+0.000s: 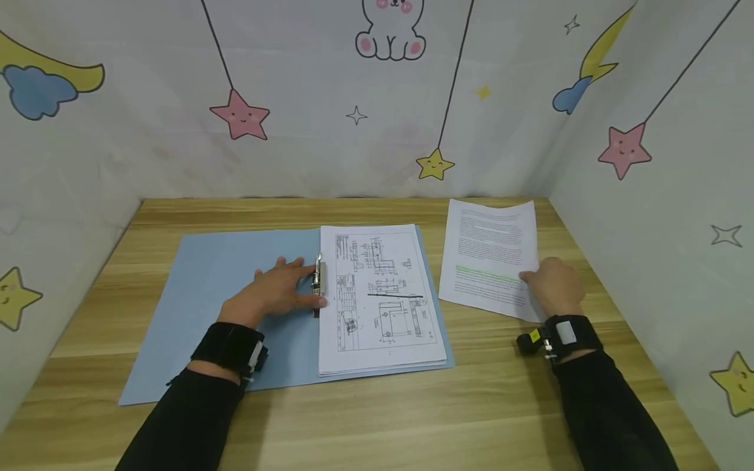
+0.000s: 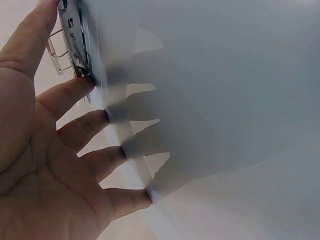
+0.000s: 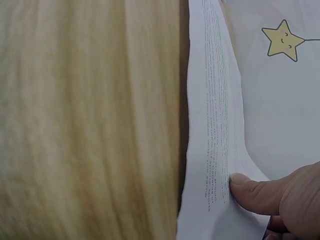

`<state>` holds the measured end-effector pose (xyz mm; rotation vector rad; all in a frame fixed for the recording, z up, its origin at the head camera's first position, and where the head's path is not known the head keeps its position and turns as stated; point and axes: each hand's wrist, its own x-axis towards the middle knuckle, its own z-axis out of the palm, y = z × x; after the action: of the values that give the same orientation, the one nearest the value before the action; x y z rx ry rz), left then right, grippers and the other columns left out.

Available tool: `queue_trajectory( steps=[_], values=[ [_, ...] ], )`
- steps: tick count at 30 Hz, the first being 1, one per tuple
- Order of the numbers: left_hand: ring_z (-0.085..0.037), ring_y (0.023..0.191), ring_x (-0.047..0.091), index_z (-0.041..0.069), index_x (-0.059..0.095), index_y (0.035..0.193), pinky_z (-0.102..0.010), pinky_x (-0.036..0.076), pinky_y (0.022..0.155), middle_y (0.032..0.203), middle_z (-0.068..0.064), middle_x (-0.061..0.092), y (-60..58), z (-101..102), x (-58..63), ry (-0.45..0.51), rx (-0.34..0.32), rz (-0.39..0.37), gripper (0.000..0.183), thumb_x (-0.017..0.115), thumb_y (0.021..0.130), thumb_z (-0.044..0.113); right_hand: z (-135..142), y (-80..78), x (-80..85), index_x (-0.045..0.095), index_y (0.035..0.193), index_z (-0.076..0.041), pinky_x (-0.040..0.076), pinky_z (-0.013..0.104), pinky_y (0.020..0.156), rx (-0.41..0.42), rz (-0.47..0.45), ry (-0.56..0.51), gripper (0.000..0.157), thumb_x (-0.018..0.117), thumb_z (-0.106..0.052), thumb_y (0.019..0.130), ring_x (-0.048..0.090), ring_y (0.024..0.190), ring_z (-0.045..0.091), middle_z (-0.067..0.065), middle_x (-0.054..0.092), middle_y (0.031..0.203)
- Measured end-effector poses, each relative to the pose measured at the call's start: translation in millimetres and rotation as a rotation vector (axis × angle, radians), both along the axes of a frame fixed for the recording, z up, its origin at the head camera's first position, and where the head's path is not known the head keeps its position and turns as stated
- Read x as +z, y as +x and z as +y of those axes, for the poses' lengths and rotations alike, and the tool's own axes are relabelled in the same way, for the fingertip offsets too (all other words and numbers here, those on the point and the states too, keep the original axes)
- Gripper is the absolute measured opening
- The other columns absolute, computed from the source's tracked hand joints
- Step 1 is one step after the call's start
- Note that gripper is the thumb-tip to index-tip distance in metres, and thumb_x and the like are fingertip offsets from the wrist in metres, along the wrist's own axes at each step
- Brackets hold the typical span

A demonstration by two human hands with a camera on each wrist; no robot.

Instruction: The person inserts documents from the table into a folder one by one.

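A light blue folder (image 1: 194, 294) lies spread open on the table. On its right half sits a stack of white sheets (image 1: 383, 360), the top one printed with technical drawings, along a metal clip (image 1: 318, 278). My left hand (image 1: 273, 288) rests there with fingers spread, thumb and forefinger at the clip. In the left wrist view, fingertips (image 2: 102, 116) touch the folder beside the clip (image 2: 75, 45). To the right, my right hand (image 1: 554, 284) pinches the right edge of a printed sheet of paper (image 1: 489, 248) with a green highlighted line. The thumb (image 3: 255, 192) lies on top of the sheet.
The wooden table (image 1: 412, 425) runs back to a white cloth wall (image 1: 306, 170) printed with stars and clouds. Another white side wall (image 1: 665, 229) borders the table on the right. A thin dark line (image 1: 394, 296) crosses the top drawing.
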<state>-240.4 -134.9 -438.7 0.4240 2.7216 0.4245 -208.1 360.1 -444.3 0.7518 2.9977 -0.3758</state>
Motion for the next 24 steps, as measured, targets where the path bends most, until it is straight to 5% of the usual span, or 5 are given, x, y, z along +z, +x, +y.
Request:
queue_trajectory(
  steps=[6, 11, 17, 24],
  values=[
    [-0.046, 0.133, 0.007, 0.02, 0.029, 0.14, -0.078, 0.01, 0.096, 0.15, -0.018, 0.021, -0.6, 0, -0.1, -0.013, -0.005, 0.004, 0.096, 0.054, 0.063, 0.072, 2, 3.9, 13.8, 0.059, 0.108, 0.006, 0.04, 0.038, 0.051, -0.022, 0.115, -0.126, 0.045, 0.046, -0.032, 0.088, 0.056, 0.077, 0.031, 0.026, 0.063, 0.101],
    [-0.046, 0.133, 0.005, 0.021, 0.028, 0.14, -0.078, 0.009, 0.096, 0.15, -0.018, 0.02, -1.2, 0, 1.7, -0.013, -0.012, -0.007, 0.096, 0.053, 0.064, 0.072, 7, 11.4, 38.1, 0.059, 0.112, 0.005, 0.041, 0.032, 0.048, -0.057, 0.233, -0.229, 0.054, 0.041, -0.041, 0.089, 0.054, 0.079, 0.03, 0.026, 0.062, 0.103],
    [-0.045, 0.134, 0.005, 0.021, 0.028, 0.14, -0.078, 0.009, 0.097, 0.151, -0.017, 0.019, -1.9, 0, 2.1, -0.018, -0.01, -0.015, 0.098, 0.054, 0.062, 0.072, 3, 20.3, 60.2, 0.057, 0.119, -0.003, 0.046, 0.026, 0.052, -0.147, 0.296, -0.476, 0.063, 0.044, -0.053, 0.083, 0.056, 0.082, 0.024, 0.017, 0.059, 0.109],
    [-0.046, 0.133, 0.005, 0.021, 0.027, 0.141, -0.078, 0.01, 0.096, 0.151, -0.017, 0.019, -2.0, 2, -0.9, -0.016, -0.019, 0.003, 0.095, 0.054, 0.064, 0.07, -36, 27.2, 53.0, 0.059, 0.116, -0.007, 0.049, 0.025, 0.055, -0.104, 0.31, -0.585, 0.063, 0.046, -0.057, 0.08, 0.057, 0.08, 0.019, 0.01, 0.059, 0.104]
  ],
)
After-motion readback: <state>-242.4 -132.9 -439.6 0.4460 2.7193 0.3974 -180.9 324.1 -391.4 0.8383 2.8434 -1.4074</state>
